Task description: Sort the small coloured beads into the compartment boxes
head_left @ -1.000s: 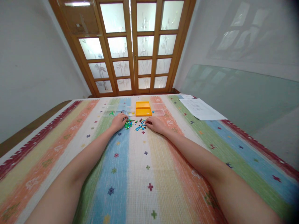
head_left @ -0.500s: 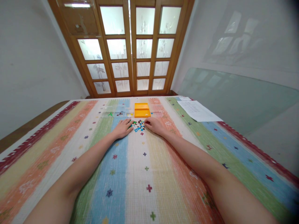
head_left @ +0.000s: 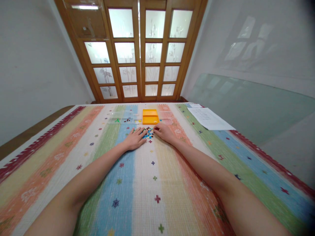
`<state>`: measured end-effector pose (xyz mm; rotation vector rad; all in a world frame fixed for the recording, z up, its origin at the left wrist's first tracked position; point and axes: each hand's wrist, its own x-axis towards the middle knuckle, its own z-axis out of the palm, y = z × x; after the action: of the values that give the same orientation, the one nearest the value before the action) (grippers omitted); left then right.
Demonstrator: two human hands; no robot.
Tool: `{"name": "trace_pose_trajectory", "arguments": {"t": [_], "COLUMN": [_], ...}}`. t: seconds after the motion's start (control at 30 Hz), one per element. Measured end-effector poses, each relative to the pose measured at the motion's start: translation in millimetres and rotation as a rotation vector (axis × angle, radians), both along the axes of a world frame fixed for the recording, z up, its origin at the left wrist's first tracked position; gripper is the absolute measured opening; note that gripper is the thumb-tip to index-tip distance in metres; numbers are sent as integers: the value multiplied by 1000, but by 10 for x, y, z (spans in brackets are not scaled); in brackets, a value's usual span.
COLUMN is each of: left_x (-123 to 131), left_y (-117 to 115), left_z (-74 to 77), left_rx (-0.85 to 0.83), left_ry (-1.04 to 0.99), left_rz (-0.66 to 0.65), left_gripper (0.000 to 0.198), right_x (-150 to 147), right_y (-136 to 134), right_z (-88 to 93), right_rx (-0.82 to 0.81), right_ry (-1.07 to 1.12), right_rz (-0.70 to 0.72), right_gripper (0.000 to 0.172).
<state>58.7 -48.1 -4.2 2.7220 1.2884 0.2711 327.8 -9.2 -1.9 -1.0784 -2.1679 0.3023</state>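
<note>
A small heap of tiny coloured pieces (head_left: 149, 132), blue, green and dark red, lies on the striped cloth (head_left: 152, 183). My left hand (head_left: 135, 139) rests flat on the cloth with fingers spread, its fingertips at the heap's left edge and covering part of it. On the heap's right side my right hand (head_left: 164, 131) has its fingers curled and pinched at the pieces; whether anything is in the pinch is too small to see. Just beyond the heap sits an orange tray (head_left: 150, 117) with two compartments.
Clear shallow trays (head_left: 122, 117) holding a few coloured bits stand left of the orange tray, another clear tray (head_left: 166, 116) to its right. A printed sheet of paper (head_left: 208, 118) lies at the far right. Wooden glazed doors (head_left: 140, 52) stand behind the table.
My left hand has slid right and nearer over the green pieces, flattening onto the heap. The spread of pieces looks narrower. My right hand stays at the heap's right edge.
</note>
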Motion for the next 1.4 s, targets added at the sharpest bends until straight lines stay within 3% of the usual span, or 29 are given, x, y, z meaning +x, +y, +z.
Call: {"name": "trace_pose_trajectory", "arguments": {"t": [0.17,0.5,0.93,1.2,1.4], "left_x": [34,189,10,-44,-204], "left_y": [-22,182,177,178,285], "left_z": [33,73,14,-30,-33], "left_rx": [10,32,33,39,167], "left_ry": [-13,-44,-33,-35,-145], "left_rz": [-30,-93,36,46,90], "left_gripper": [62,61,64,69,48], "right_x": [4,-34,-75,-527,-932], "right_y": [25,38,39,310,575], "right_z": [-24,-20,96,251,319], "right_rx": [-7,3,13,38,-10], "right_ry": [26,64,108,61,-34], "right_rz": [-17,-52,-93,-153,-261], "right_gripper": [9,7,10,11,15]}}
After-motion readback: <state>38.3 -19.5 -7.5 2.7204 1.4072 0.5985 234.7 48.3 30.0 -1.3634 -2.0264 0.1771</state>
